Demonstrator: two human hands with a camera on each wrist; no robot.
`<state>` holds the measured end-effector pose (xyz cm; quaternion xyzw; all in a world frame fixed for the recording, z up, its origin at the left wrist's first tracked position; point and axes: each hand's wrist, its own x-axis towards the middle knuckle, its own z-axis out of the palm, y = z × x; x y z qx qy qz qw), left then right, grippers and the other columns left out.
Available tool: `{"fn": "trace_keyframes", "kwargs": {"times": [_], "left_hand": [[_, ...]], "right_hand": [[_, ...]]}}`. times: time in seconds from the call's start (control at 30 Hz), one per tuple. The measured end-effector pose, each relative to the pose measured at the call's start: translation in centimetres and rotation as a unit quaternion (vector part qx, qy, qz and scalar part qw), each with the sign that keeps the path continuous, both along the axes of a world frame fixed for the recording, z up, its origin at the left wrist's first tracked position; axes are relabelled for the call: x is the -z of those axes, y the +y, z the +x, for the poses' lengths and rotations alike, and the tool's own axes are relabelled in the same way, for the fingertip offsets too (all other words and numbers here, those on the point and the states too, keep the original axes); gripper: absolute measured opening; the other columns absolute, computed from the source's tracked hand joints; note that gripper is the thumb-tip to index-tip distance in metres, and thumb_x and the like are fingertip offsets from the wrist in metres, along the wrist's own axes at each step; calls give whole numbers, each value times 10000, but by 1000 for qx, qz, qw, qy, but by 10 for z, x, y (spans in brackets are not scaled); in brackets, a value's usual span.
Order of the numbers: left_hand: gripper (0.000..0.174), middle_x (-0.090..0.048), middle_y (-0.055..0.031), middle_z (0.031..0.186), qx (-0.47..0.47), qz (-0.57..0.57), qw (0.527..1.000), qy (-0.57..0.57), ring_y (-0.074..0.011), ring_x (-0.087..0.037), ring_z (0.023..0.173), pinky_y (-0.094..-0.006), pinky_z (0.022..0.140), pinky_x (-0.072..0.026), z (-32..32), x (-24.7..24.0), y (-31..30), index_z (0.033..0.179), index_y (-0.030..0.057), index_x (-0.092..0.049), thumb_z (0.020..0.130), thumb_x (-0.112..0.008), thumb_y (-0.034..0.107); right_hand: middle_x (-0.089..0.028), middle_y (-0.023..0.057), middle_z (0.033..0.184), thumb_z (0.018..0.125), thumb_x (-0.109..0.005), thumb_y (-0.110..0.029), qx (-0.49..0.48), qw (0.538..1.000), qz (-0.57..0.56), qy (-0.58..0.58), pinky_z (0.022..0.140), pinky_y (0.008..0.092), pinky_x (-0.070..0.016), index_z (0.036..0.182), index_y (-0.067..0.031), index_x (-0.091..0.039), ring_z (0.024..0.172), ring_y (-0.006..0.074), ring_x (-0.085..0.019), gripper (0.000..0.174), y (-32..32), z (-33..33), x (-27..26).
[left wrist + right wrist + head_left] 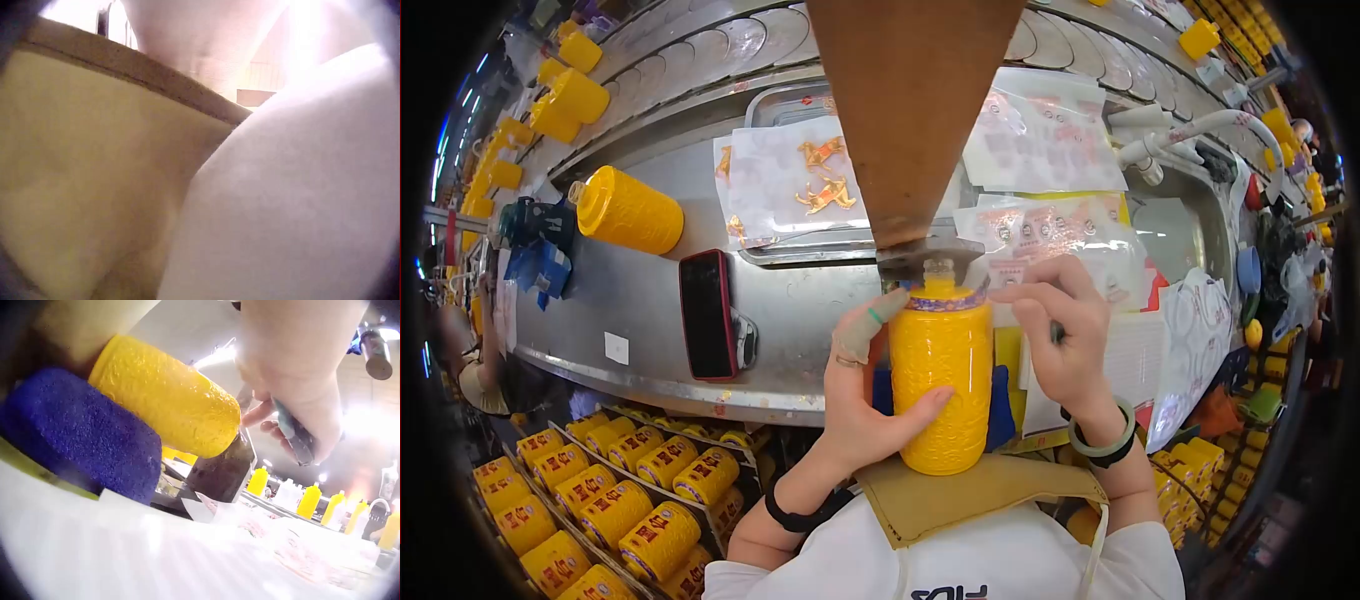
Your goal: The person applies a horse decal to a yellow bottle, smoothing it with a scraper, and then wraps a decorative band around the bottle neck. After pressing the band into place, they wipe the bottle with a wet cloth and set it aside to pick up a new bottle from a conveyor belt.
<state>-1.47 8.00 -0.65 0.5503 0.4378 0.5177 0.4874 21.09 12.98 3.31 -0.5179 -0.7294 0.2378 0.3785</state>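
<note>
My left hand (865,400) grips a yellow embossed bottle (940,390) from its left side, thumb across the front and a wrapped fingertip at the shoulder. The bottle has a clear neck (939,273) and a purple patterned band (948,302) around its shoulder. Its base is at a tan leather apron (980,490). My right hand (1065,335) is at the band's right end, index fingertip right at it. Its curled fingers hold a slim greenish tool with a dark end (292,432); I cannot tell its kind. A blue textured block (81,434) lies beside the bottle.
A brown board (915,110) extends over the bench beyond the bottle. Printed sticker sheets (1040,135) lie right, a sheet of gold horse figures (790,180) left. A phone (707,315) and another yellow bottle (630,210) are further left. Crated bottles (615,510) stand low left.
</note>
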Motion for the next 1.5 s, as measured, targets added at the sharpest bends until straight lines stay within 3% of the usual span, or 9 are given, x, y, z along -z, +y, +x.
{"fn": "trace_keyframes", "kwargs": {"times": [0.2,0.43,0.63,0.7,1.0,1.17,1.23,1.3,1.5], "left_hand": [[852,-513,-191,1407,-33,99,971,216,-324,-546,1312,-433,1089,-471,14,-24,0,1442,2,-512,708,-919,152],[826,-514,-191,1414,-42,119,966,224,-322,-558,1303,-421,1091,-474,13,-21,0,1429,5,-519,715,-910,144],[777,-512,-200,1440,-12,-33,993,-113,-346,-519,1345,-436,1135,-421,1,8,0,1415,-2,-528,742,-884,152],[819,-494,-217,1455,-24,55,988,142,-353,-504,1358,-447,1143,-408,-5,-1,-1,1437,-14,-497,742,-884,175],[817,-489,-191,1427,-50,108,955,272,-301,-505,1340,-448,1142,-410,23,-32,-1,1421,8,-524,728,-920,183],[750,-520,-198,1401,-10,-25,995,-98,-348,-542,1315,-435,1125,-433,9,3,1,1427,-17,-512,767,-848,102],[779,-492,-211,1421,-5,-39,994,-103,-347,-524,1337,-431,1133,-420,4,2,0,1455,-31,-475,771,-830,86],[795,-477,-208,1438,-28,60,988,137,-356,-496,1365,-442,1141,-406,2,-6,-1,1455,-27,-476,763,-842,108],[934,-489,-167,1424,-26,112,956,271,-310,-510,1346,-434,1144,-415,12,-24,0,1507,-24,-383,731,-882,120]], "right_hand": [[-582,66,861,893,-762,-143,-39,997,22,56,671,330,-460,1035,-98,-823,758,213,-567,161,-3,-22,-4],[-581,68,865,891,-775,-170,-30,998,25,41,661,336,-451,1019,-99,-826,748,215,-543,155,-1,-17,2],[-568,75,856,893,-763,-145,-11,1000,29,1,651,340,-455,1014,-89,-821,727,218,-542,145,1,-2,0],[-568,78,857,892,-761,-138,0,1000,15,17,655,343,-461,1015,-86,-819,730,220,-548,146,-1,-4,-5],[-586,86,874,876,-763,-124,-48,996,12,77,674,334,-478,1027,-88,-821,764,221,-580,166,-1,-17,0],[-582,87,876,876,-732,-83,5,1000,25,11,671,331,-470,967,-57,-815,766,213,-579,126,0,1,-1],[-580,89,882,872,-729,-71,2,1000,26,13,659,329,-465,969,-60,-813,763,209,-577,129,0,0,-7],[-582,87,888,864,-744,-79,-14,999,10,48,657,332,-466,968,-65,-810,766,216,-578,124,0,-9,-12],[-615,88,918,867,-753,-111,-50,998,22,39,693,344,-482,1003,-78,-809,793,236,-598,151,2,-24,-8]]}}
